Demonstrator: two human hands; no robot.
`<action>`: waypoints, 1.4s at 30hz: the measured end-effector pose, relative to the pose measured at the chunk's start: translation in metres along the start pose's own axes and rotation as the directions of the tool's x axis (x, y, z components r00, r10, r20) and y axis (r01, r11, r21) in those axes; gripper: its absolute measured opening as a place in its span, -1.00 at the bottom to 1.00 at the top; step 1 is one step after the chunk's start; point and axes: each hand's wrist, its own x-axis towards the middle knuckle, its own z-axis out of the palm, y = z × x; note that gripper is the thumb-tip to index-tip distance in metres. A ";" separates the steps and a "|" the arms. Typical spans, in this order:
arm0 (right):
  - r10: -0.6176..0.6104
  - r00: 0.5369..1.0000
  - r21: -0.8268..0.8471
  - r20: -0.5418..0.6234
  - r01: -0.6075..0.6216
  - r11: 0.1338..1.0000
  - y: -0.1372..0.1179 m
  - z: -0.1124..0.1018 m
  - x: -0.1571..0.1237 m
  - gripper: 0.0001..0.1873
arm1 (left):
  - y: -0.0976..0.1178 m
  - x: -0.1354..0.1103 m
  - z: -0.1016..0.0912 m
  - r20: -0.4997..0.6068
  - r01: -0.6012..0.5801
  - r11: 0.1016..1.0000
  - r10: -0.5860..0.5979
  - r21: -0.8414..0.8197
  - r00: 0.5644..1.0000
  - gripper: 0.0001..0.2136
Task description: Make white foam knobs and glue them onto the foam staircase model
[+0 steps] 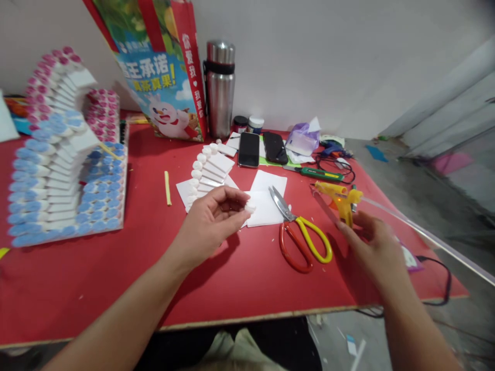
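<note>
My left hand (216,219) pinches a small white piece (250,206) between thumb and fingertips, above white paper sheets (266,208). What exactly the piece is cannot be made out. At the right, my right hand (373,242) has thumb and fingers at the handle of a yellow glue gun (340,196), with a long clear glue stick (421,229) out of its back. Between the hands lie scissors (288,216) with one red and one yellow handle, blades apart. Beyond my left hand, a curved row of white cards with white round ends (212,172) lies on the table.
A blue, pink and white layered craft (46,190) stands on the red table (232,278) at left. Behind are a printed bag (170,87), a steel flask (221,93), two phones (249,149) and small jars (255,124). A green cutter (320,174) lies near cables.
</note>
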 end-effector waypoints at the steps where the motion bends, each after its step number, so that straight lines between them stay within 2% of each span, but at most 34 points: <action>1: -0.020 0.997 -0.109 -0.069 0.012 0.994 0.001 0.001 -0.013 -0.45 | 0.002 -0.003 -0.002 -0.009 -0.065 0.993 0.066 0.102 0.998 -0.82; 4: -0.150 0.975 -0.257 -0.162 0.105 0.961 -0.010 0.004 -0.045 -0.44 | 0.007 -0.011 -0.013 0.066 -0.257 0.892 0.251 0.371 0.966 -0.87; 6: -0.235 0.967 -0.230 -0.097 0.207 0.951 -0.031 0.007 -0.056 -0.56 | 0.011 -0.014 -0.023 0.154 -0.325 0.831 0.286 0.450 0.946 -0.88; 8: -0.296 0.955 -0.092 0.017 0.296 0.951 -0.058 0.010 -0.056 -0.72 | 0.015 -0.015 -0.032 0.234 -0.347 0.812 0.264 0.469 0.936 -0.88; 10: -0.389 0.912 0.159 0.128 0.368 0.916 -0.088 0.016 -0.046 -0.82 | 0.019 -0.014 -0.039 0.308 -0.341 0.822 0.214 0.456 0.927 -0.89; 12: -0.523 0.814 0.391 0.255 0.408 0.825 -0.115 0.024 -0.031 -0.79 | 0.023 -0.012 -0.042 0.362 -0.287 0.857 0.129 0.428 0.923 -0.89; 15: -0.718 0.573 0.611 0.395 0.420 0.671 -0.143 0.039 -0.006 -0.75 | 0.027 -0.008 -0.044 0.435 -0.131 0.929 -0.035 0.346 0.900 -0.83; 18: -0.769 0.352 0.697 0.534 0.330 0.636 -0.157 0.051 0.012 -0.73 | 0.029 -0.003 -0.045 0.530 0.033 0.963 -0.176 0.268 0.829 -0.66; 20: -0.737 0.249 0.686 0.628 0.269 0.676 -0.161 0.055 0.018 -0.70 | 0.031 0.001 -0.046 0.574 0.107 0.961 -0.240 0.255 0.783 -0.55; 21: -0.711 0.215 0.667 0.670 0.246 0.703 -0.163 0.056 0.020 -0.69 | 0.033 0.003 -0.046 0.588 0.131 0.957 -0.265 0.260 0.764 -0.52; 23: -0.661 0.174 0.624 0.730 0.223 0.749 -0.165 0.055 0.022 -0.68 | 0.036 0.005 -0.045 0.607 0.162 0.944 -0.311 0.289 0.731 -0.50; 27: -0.618 0.150 0.576 0.771 0.249 0.779 -0.171 0.051 0.022 -0.70 | 0.041 0.009 -0.041 0.640 0.170 0.932 -0.345 0.320 0.687 -0.49; 34: -0.617 0.104 0.593 0.780 0.192 0.782 -0.181 0.051 0.024 -0.77 | 0.041 0.013 -0.042 0.676 0.141 0.944 -0.312 0.297 0.668 -0.44; 36: -0.624 0.103 0.606 0.775 0.159 0.779 -0.181 0.053 0.024 -0.80 | 0.043 0.011 -0.044 0.666 0.105 0.945 -0.295 0.311 0.685 -0.42; 37: -0.630 0.124 0.617 0.767 0.129 0.776 -0.180 0.054 0.024 -0.82 | 0.045 0.009 -0.045 0.645 0.072 0.945 -0.273 0.320 0.714 -0.41; 38: -0.633 0.164 0.628 0.757 0.086 0.773 -0.179 0.057 0.024 -0.83 | 0.046 0.006 -0.047 0.604 0.032 0.943 -0.238 0.331 0.760 -0.41; 40: -0.624 0.297 0.658 0.723 -0.022 0.753 -0.177 0.063 0.025 -0.83 | 0.046 -0.003 -0.052 0.450 -0.063 0.930 -0.115 0.363 0.886 -0.46; 41: -0.606 0.376 0.673 0.701 -0.069 0.736 -0.177 0.067 0.025 -0.82 | 0.044 -0.009 -0.055 0.327 -0.107 0.914 -0.030 0.392 0.945 -0.53; 42: -0.581 0.450 0.686 0.678 -0.102 0.721 -0.177 0.072 0.024 -0.81 | 0.040 -0.015 -0.058 0.189 -0.144 0.890 0.066 0.433 0.980 -0.62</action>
